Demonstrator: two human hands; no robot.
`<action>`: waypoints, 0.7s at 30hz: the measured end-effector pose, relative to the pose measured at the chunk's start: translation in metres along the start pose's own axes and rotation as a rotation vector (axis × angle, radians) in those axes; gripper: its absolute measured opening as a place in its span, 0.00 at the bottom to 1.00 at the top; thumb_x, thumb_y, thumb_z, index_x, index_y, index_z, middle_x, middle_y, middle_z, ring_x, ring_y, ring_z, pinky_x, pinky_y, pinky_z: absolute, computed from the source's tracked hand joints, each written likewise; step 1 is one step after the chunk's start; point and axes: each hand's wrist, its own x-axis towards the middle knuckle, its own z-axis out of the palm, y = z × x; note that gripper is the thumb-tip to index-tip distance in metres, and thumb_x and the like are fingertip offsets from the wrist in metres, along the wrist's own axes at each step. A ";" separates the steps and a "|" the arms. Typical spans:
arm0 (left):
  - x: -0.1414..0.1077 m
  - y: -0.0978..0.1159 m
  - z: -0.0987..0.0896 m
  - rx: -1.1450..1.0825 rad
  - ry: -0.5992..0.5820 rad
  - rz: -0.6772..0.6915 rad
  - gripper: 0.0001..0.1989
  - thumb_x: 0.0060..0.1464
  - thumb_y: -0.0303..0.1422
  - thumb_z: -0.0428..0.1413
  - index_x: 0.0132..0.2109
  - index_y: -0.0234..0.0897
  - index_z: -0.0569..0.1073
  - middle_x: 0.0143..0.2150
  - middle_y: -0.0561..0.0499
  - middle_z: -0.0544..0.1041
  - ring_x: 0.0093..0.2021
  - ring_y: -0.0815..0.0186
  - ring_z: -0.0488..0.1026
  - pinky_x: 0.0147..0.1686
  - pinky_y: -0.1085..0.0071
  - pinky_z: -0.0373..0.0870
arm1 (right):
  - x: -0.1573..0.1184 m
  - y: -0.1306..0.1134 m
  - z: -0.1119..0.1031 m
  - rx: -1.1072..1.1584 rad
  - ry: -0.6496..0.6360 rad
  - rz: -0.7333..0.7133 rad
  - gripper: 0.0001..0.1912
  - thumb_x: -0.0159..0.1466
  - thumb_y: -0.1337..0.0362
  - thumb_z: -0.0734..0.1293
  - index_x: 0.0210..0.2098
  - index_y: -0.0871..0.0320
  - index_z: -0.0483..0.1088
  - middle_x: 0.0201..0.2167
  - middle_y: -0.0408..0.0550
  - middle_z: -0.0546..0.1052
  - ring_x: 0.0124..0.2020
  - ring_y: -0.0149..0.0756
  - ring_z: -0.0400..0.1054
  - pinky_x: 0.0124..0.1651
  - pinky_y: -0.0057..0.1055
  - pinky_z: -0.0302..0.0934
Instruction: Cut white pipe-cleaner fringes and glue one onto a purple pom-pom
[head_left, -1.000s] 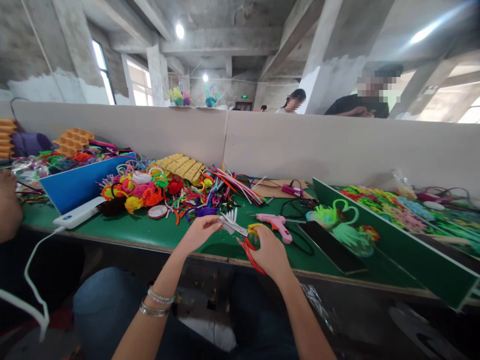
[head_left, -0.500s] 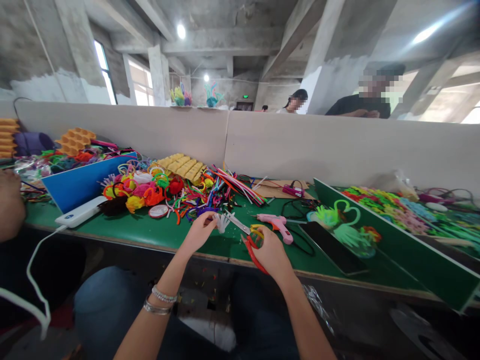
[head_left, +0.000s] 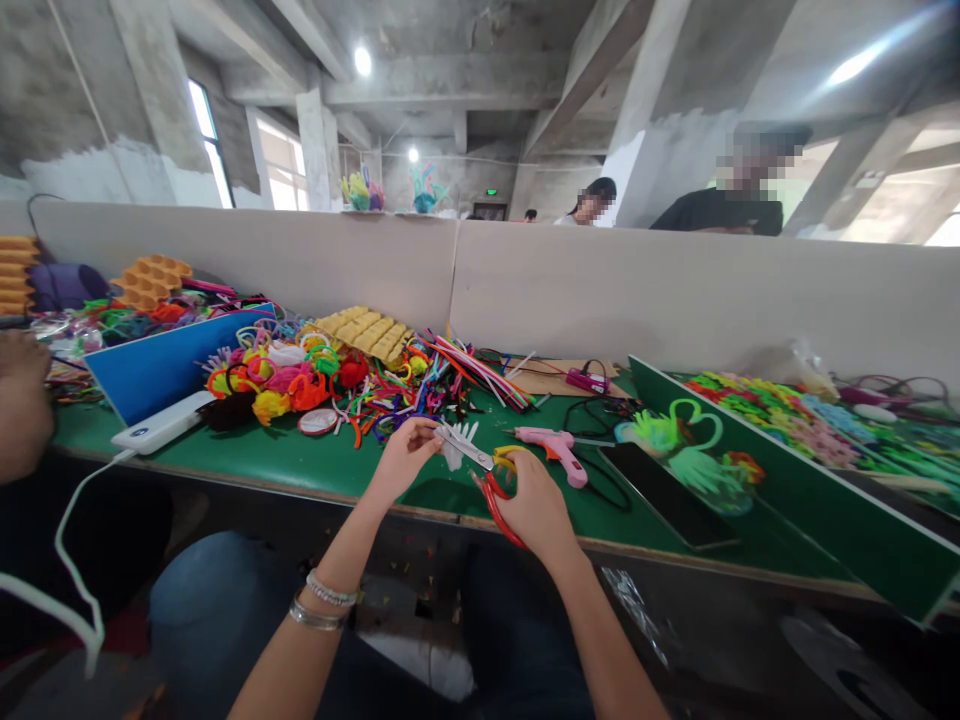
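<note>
Your left hand (head_left: 405, 460) has its fingers pinched together on the left end of a white fuzzy piece (head_left: 453, 460), just in from the middle of the table's (head_left: 337, 465) front edge. Your right hand (head_left: 536, 500) has its fingers wrapped around the handles of the scissors (head_left: 484, 460), which stand apart; you can't tell how wide the blades part. The relation that counts is the crossing: the scissors' long axis slants from your right hand toward the far left, passing over the white piece, with the tips close by your left fingertips. The piece's strands fan out past the blades toward the table's far edge. Your left hand is the nearer one to it. The pink glue gun (head_left: 555, 445) lies beyond your right hand.
</note>
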 end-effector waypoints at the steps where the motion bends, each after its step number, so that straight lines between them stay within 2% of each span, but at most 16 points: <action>1: 0.000 0.000 0.000 -0.004 -0.004 0.003 0.12 0.41 0.32 0.57 0.35 0.33 0.66 0.27 0.53 0.70 0.28 0.70 0.70 0.34 0.69 0.68 | 0.000 0.000 0.001 -0.009 -0.002 0.000 0.18 0.53 0.52 0.61 0.37 0.58 0.62 0.37 0.51 0.70 0.41 0.40 0.64 0.43 0.37 0.59; 10: -0.001 0.003 0.000 -0.008 -0.054 0.013 0.12 0.41 0.32 0.57 0.35 0.33 0.66 0.27 0.54 0.71 0.29 0.70 0.70 0.34 0.71 0.68 | -0.001 0.001 0.001 0.052 -0.026 -0.018 0.16 0.54 0.53 0.61 0.37 0.58 0.61 0.36 0.51 0.67 0.39 0.40 0.63 0.41 0.36 0.59; 21: -0.001 0.005 0.004 -0.183 -0.051 -0.103 0.19 0.33 0.37 0.62 0.33 0.34 0.65 0.25 0.56 0.72 0.26 0.72 0.70 0.32 0.71 0.68 | -0.001 -0.006 -0.005 0.084 -0.078 -0.015 0.15 0.54 0.53 0.60 0.36 0.56 0.62 0.33 0.47 0.67 0.36 0.37 0.63 0.37 0.32 0.59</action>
